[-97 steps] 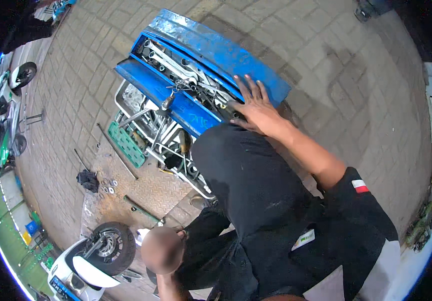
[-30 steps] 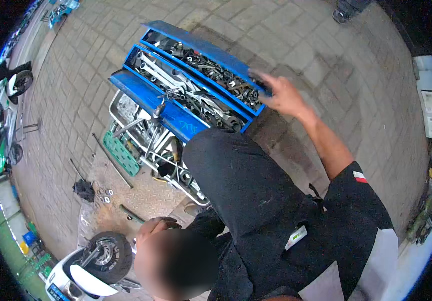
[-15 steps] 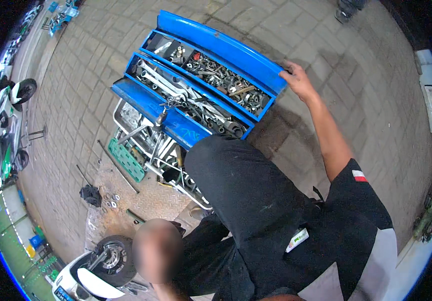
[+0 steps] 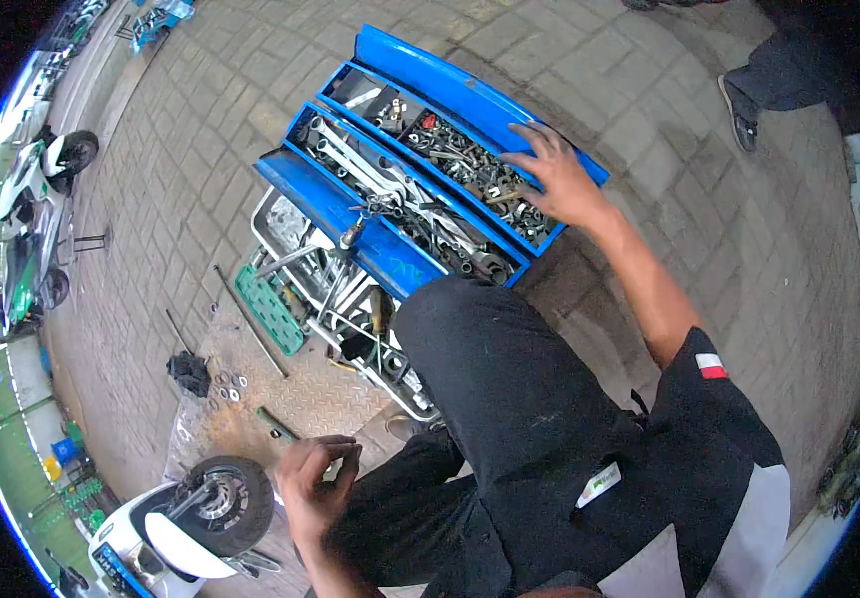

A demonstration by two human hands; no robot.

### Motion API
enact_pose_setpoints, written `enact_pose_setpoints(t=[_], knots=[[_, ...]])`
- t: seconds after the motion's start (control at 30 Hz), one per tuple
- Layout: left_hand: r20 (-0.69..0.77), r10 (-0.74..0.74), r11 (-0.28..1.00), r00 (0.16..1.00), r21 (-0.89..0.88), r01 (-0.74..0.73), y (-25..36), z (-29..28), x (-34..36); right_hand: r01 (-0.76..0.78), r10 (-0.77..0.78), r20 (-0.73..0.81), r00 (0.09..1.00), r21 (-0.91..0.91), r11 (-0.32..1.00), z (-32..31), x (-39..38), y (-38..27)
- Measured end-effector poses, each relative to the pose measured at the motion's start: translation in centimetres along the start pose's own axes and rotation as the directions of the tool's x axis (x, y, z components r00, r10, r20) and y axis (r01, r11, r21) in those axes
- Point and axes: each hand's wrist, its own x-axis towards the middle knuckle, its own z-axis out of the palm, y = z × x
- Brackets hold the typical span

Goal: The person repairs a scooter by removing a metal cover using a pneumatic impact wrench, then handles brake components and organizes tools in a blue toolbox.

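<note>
A blue metal toolbox (image 4: 470, 90) stands unfolded ahead of me, its trays spread apart. My right hand (image 4: 561, 182) is open over its far tray, fingers spread beside the raised lid flap, with nothing visible in them. Small sockets, bits and metal parts (image 4: 460, 154) fill that tray. In the nearer tray lie silver wrenches (image 4: 360, 169) and other tools. My left hand (image 4: 318, 483) is raised low in the view, over my leg, with its fingers curled toward the thumb. Whatever they may hold is hidden.
Below the toolbox sits a white metal tray (image 4: 280, 224) of tools, beside a green perforated plate (image 4: 268, 311). A long rod (image 4: 250, 324), several rings (image 4: 230, 387) and a dark cloth (image 4: 188, 373) lie around. A motorcycle wheel (image 4: 220, 506) is at lower left. Another person's shoe (image 4: 742, 125) shows at upper right.
My right hand has left the lid's right end and moved left over the far tray, fingers spreading. The other person's leg has come further into view. The whole view has shifted slightly.
</note>
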Motion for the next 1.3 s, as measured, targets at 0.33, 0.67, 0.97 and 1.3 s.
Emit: enact_pose_setpoints(t=[0.33, 0.67, 0.97, 1.3], knots=[[-0.064, 0.064, 0.993, 0.996, 0.1, -0.058, 0.1, -0.1, -0.9, 0.233, -0.155, 0.338, 0.928, -0.205, 0.951, 1.2, 1.7, 1.0], [-0.036, 0.158, 0.987, 0.987, 0.025, -0.157, 0.4, -0.9, -0.9, 0.186, -0.14, 0.443, 0.886, -0.063, 0.98, -1.4, -1.0, 0.2], [-0.022, 0.13, 0.99, 0.991, 0.055, -0.128, 0.2, -1.4, -1.3, 0.293, -0.237, 0.32, 0.917, -0.14, 0.946, 0.4, 1.3, 0.2], [-0.023, 0.112, 0.993, 0.993, 0.046, -0.111, -0.8, -1.4, -1.6, 0.26, -0.221, 0.365, 0.904, -0.061, 0.964, 3.4, 8.3, 1.8]])
